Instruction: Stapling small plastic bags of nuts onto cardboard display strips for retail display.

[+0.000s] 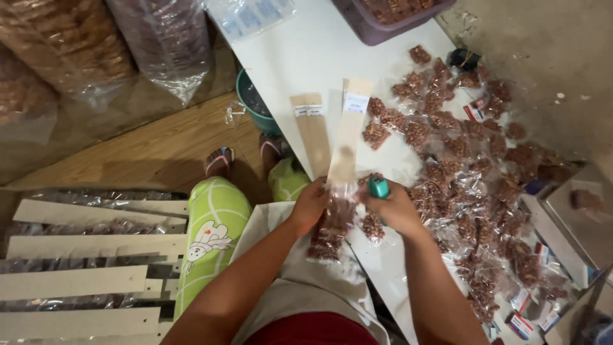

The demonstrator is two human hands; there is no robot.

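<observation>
The left hand (311, 203) had its grip clamped on a cardboard strip (345, 150) hung with small clear packets of brown snacks (329, 233), at the white bench's (306, 51) near edge. The right hand (394, 207) was clamped on a teal stapler (378, 186) touching that strip, with loose packets (472, 185) scattered beside it.

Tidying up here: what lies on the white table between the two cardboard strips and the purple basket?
In the head view, nothing: that stretch of white table between the cardboard strips and purple basket is bare.

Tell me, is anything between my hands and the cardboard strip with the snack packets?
Nothing visible. Your left hand already has its grip on the cardboard strip and its packets; your right hand holds a teal stapler beside it.
</observation>
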